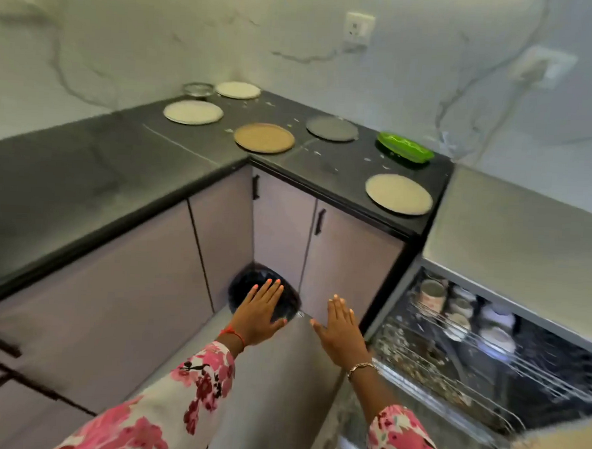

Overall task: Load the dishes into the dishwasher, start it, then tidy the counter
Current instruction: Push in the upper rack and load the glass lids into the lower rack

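The left hand [261, 311] and right hand [342, 326] hovered flat, each grip open and empty, at the dishwasher door [279, 378], probably to swing it, with plates [398, 193] waiting on the table [84, 179].

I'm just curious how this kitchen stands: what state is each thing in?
Dishwasher: open.
Rack: partly loaded, cups and bowls.
Cupboard doors: shut.
Plates: flat on the counter, not loaded.
Green dish: on counter, not loaded.
Left hand: open, empty.
Right hand: open, empty.
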{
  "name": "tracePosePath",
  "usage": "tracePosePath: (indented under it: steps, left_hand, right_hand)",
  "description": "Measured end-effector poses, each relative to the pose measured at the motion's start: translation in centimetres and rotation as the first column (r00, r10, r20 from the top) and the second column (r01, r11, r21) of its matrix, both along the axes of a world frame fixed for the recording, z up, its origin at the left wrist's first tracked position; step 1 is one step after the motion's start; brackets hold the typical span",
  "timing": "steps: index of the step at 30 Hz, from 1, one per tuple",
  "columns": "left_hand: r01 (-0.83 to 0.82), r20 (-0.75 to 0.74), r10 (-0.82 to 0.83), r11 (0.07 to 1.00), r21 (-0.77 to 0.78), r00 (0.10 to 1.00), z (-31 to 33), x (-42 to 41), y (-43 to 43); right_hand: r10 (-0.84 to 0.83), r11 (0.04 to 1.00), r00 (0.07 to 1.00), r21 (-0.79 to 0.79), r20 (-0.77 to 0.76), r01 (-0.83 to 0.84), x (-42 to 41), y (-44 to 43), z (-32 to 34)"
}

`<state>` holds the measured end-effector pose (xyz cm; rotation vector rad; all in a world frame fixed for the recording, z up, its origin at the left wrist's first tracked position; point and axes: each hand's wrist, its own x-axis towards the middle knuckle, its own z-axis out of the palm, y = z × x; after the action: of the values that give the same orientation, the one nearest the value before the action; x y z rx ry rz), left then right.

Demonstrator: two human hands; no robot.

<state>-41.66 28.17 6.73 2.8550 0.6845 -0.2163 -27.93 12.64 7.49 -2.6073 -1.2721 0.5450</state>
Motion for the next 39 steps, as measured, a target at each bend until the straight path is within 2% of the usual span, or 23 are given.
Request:
tracePosePath:
  steps: [2, 5, 12, 18, 32, 35, 39]
  left_hand:
    - [-0.025, 0.045, 0.027, 0.998, -0.054, 0.999, 1.3, -2.0, 4.1]
    - [-0.116, 0.172, 0.116, 0.993, -0.008, 0.978, 2.3, -4.4, 9.8]
    - [-0.323, 0.255, 0.307, 0.946, 0.020, 0.917, 3.8, -6.0, 22.0]
    - [-0.422, 0.242, 0.391, 0.902, 0.089, 0.888, 3.9, -3.0, 34.0]
    - [-0.556, 0.225, 0.552, 0.829, -0.052, 0.803, 5.4, 8.3, 58.4]
    - [-0.579, 0.212, 0.581, 0.812, -0.078, 0.786, 5.4, 9.4, 63.0]
    - [-0.629, 0.180, 0.637, 0.770, -0.108, 0.749, 4.6, 10.3, 69.6]
  right_hand:
    - [0.023, 0.999, 1.000, 0.029, 0.006, -0.023, -1.3, 4.5, 0.7]
    - [0.077, 0.994, 0.997, 0.078, 0.013, -0.078, -3.0, 10.2, 2.2]
    - [0.198, 0.972, 0.973, 0.108, 0.115, -0.211, -1.0, 23.6, 3.1]
    - [0.241, 0.952, 0.957, 0.151, 0.163, -0.265, 4.9, 36.7, 4.3]
    - [0.304, 0.912, 0.945, 0.251, 0.118, -0.325, 17.7, 62.7, 9.3]
    - [0.263, 0.921, 0.963, 0.282, 0.060, -0.269, 19.2, 67.2, 9.9]
    - [0.246, 0.928, 0.965, 0.265, 0.092, -0.261, 21.3, 74.2, 9.9]
